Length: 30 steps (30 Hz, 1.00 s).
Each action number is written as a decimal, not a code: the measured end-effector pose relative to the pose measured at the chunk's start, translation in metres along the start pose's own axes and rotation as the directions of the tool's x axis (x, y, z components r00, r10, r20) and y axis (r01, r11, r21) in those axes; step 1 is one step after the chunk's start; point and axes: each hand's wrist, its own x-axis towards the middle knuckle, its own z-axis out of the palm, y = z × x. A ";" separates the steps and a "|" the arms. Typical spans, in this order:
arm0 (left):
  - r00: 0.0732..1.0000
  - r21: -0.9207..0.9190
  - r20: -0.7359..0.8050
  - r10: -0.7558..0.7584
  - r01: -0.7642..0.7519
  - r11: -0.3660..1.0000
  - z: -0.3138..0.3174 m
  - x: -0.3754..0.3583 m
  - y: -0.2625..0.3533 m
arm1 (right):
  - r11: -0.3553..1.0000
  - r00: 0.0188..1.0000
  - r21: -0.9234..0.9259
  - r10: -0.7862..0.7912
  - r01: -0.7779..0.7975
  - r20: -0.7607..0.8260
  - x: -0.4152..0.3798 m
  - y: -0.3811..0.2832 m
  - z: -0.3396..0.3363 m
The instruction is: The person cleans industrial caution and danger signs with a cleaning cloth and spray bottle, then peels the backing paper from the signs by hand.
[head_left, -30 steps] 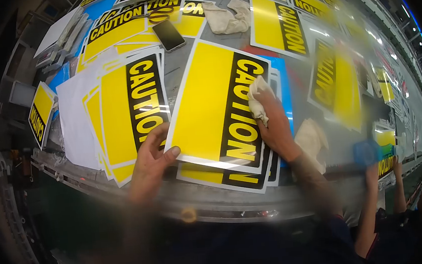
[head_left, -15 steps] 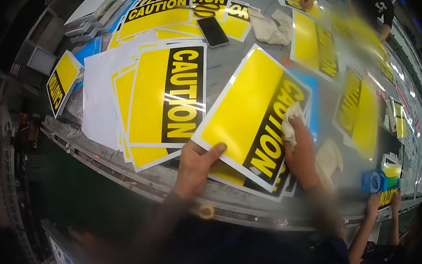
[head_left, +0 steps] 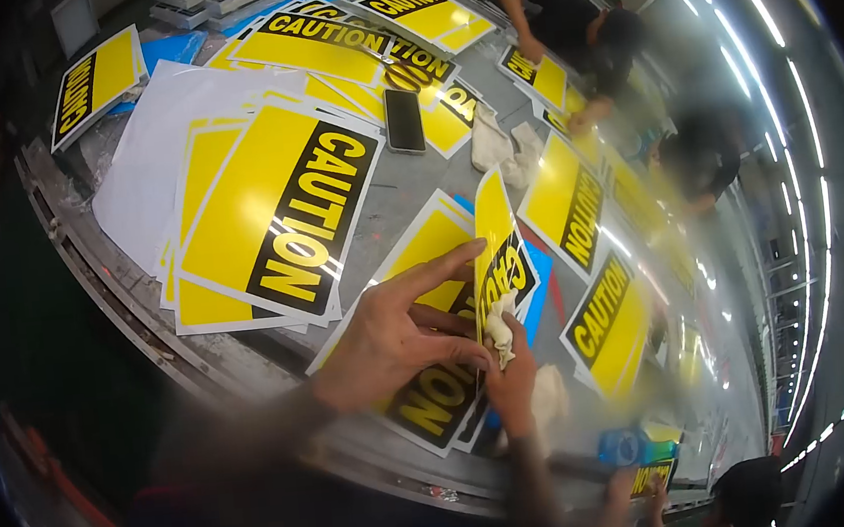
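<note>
A yellow and black CAUTION sign [head_left: 494,219] stands tilted nearly edge-on between my hands. My left hand [head_left: 403,330] grips its near left edge, with thumb and fingers apart along that edge. In my right hand [head_left: 514,376] is a bunched white cloth [head_left: 500,325], pressed at the sign's lower part. Beneath them, another CAUTION sign [head_left: 435,413] lies on the stack at the table's front edge. A blue sheet [head_left: 540,298] shows behind the raised sign.
On the left lies a stack of CAUTION signs [head_left: 247,214] over white sheets [head_left: 148,167]. A phone [head_left: 404,121], scissors [head_left: 407,74] and a cloth glove [head_left: 492,142] lie farther back. More signs [head_left: 603,323] are at right. Other people [head_left: 572,24] work around the table.
The sign has gone from lying slanted toward me to standing nearly edge-on. My left hand has moved up its edge, and the view has swung right.
</note>
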 end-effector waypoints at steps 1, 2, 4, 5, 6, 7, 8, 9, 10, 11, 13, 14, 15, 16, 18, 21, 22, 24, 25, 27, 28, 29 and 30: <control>1.000 0.010 0.015 0.007 -0.007 1.000 0.002 0.002 0.001 | 1.000 1.000 -0.011 -0.004 0.004 -0.002 0.000 -0.003 -0.002; 0.999 -0.030 0.030 0.017 -0.016 0.999 0.005 0.003 0.002 | 0.999 1.000 0.031 -0.012 0.012 -0.002 0.001 -0.006 -0.004; 0.995 0.019 0.054 0.083 -0.084 0.996 0.009 0.004 0.001 | 0.997 1.000 0.073 -0.016 0.016 0.001 0.001 -0.008 -0.006; 0.991 0.043 0.070 0.116 -0.119 0.992 0.011 0.006 0.000 | 0.997 1.000 0.071 -0.014 0.014 0.004 0.001 -0.008 -0.007; 0.989 0.038 0.075 0.126 -0.130 0.991 0.012 0.006 -0.002 | 0.998 1.000 0.069 -0.013 0.012 0.006 0.001 -0.007 -0.008; 0.989 0.040 0.079 0.122 -0.125 0.991 0.013 0.006 -0.002 | 0.997 1.000 0.076 -0.021 0.021 -0.001 0.001 -0.005 -0.008; 0.990 0.041 0.083 0.114 -0.118 0.992 0.014 0.005 -0.001 | 0.996 1.000 0.082 -0.028 0.028 -0.006 0.001 -0.001 -0.006; 0.991 0.043 0.086 0.105 -0.109 0.993 0.015 0.005 0.000 | 0.995 0.999 0.090 -0.033 0.034 -0.010 0.000 0.001 -0.005; 0.990 0.043 0.080 0.113 -0.117 0.992 0.017 0.004 -0.001 | 0.994 0.999 0.096 -0.042 0.043 -0.014 0.000 0.002 -0.005; 0.991 0.023 0.086 0.101 -0.104 0.994 0.018 0.004 0.000 | 0.994 0.999 0.098 -0.051 0.052 -0.015 0.000 0.004 -0.005; 0.992 -0.013 0.095 0.078 -0.077 0.997 0.019 0.003 0.001 | 0.992 0.997 0.105 -0.071 0.072 -0.014 0.001 0.008 -0.004; 0.993 -0.035 0.097 0.064 -0.060 0.998 0.020 0.003 0.001 | 0.991 0.998 0.115 -0.065 0.066 -0.012 0.001 0.008 -0.005; 0.994 -0.057 0.099 0.047 -0.042 0.997 0.021 0.003 0.002 | 0.990 0.998 0.126 -0.057 0.058 -0.009 0.001 0.007 -0.006; 0.994 -0.079 0.102 0.030 -0.022 0.997 0.021 0.003 0.002 | 0.989 0.999 0.137 -0.048 0.049 -0.008 0.000 0.006 -0.007; 0.993 -0.078 0.114 0.032 -0.023 0.997 0.019 0.001 -0.001 | 0.981 1.000 0.194 0.010 -0.007 -0.017 0.001 0.002 -0.009; 0.991 0.036 0.033 0.132 -0.133 0.991 0.007 -0.006 -0.012 | 0.993 0.998 0.117 -0.009 0.017 -0.069 0.002 0.005 -0.008; 0.986 0.110 -0.056 0.158 -0.151 0.982 0.001 -0.010 -0.018 | 0.996 0.997 0.080 -0.024 0.029 -0.070 0.002 0.007 -0.007; 0.963 0.131 -0.247 0.104 -0.073 0.989 -0.005 -0.018 -0.017 | 1.000 0.998 0.029 -0.008 0.009 -0.056 0.001 0.004 -0.003; 0.947 0.168 -0.311 0.084 -0.032 0.985 -0.015 -0.020 -0.024 | 0.997 0.997 -0.036 -0.070 0.068 -0.042 0.000 0.002 -0.001; 0.923 0.509 -0.366 0.122 0.088 0.856 -0.036 -0.027 -0.028 | 0.968 0.982 -0.167 -0.189 0.186 -0.004 0.001 0.000 0.001; 0.892 0.683 -0.352 0.283 0.038 0.730 -0.042 -0.029 -0.031 | 0.972 0.988 -0.178 -0.149 0.152 0.032 0.000 -0.002 0.002; 0.892 0.829 -0.286 0.352 0.046 0.557 -0.049 -0.034 -0.034 | 0.955 0.981 -0.228 -0.188 0.192 0.037 0.000 -0.002 0.003; 0.900 0.937 -0.211 0.382 0.075 0.341 -0.057 -0.040 -0.036 | 0.950 0.982 -0.248 -0.184 0.188 0.038 0.001 -0.005 0.003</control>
